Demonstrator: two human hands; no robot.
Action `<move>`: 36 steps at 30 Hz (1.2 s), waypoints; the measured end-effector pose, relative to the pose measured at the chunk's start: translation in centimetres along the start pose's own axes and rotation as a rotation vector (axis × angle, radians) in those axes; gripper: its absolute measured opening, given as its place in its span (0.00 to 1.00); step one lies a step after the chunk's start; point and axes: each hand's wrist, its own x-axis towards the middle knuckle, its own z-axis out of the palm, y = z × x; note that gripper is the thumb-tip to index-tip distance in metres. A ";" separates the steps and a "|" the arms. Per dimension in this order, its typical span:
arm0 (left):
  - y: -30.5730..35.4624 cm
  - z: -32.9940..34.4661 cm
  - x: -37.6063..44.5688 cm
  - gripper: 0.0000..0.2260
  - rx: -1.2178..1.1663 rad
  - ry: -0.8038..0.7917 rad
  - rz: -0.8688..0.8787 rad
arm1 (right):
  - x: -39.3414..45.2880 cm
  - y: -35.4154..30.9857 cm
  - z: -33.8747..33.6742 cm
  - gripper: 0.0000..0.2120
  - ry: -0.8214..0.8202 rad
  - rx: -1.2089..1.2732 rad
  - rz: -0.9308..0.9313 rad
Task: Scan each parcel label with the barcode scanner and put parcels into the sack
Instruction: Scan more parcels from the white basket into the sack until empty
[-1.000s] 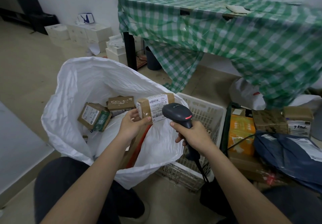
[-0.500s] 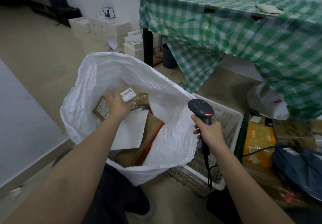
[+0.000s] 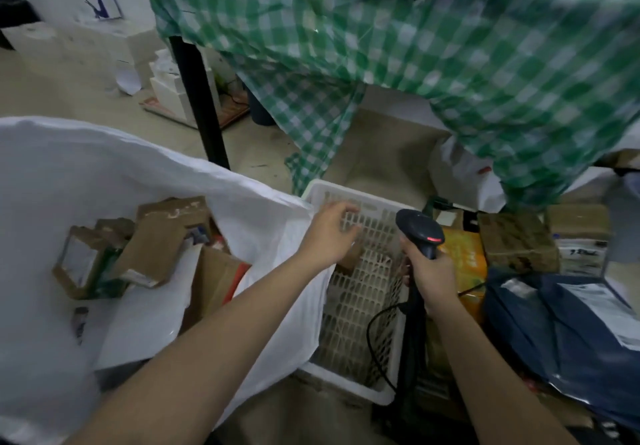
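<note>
A white sack [image 3: 242, 198] stands open at the left with several brown cardboard parcels [image 3: 162, 236] lying inside. My left hand [image 3: 329, 233] hovers empty over the white plastic basket [image 3: 356, 292], fingers loosely spread, above a small brown parcel [image 3: 351, 261] in the basket. My right hand [image 3: 429, 271] grips the handle of the black barcode scanner [image 3: 420, 233], whose red light glows; its cable hangs down beside the basket.
A table with a green checked cloth [image 3: 415, 46] stands behind. At the right lie an orange box [image 3: 464, 250], brown parcels [image 3: 516, 243] and a dark blue mailer bag [image 3: 561, 326]. White boxes [image 3: 169, 87] sit on the floor at the far left.
My left hand let go of the labelled parcel inside the sack and moved right, out over the basket. The right hand kept hold of the scanner.
</note>
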 end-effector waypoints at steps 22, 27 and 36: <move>-27.1 18.9 18.5 0.10 0.088 -0.172 -0.419 | 23.7 18.4 12.1 0.07 0.163 0.013 0.385; -28.5 19.5 21.6 0.11 0.215 -0.218 -0.432 | 25.2 20.8 13.7 0.13 0.201 0.024 0.489; -30.7 19.9 24.1 0.33 0.307 -0.259 -0.645 | 26.1 23.3 15.6 0.07 0.232 -0.017 0.413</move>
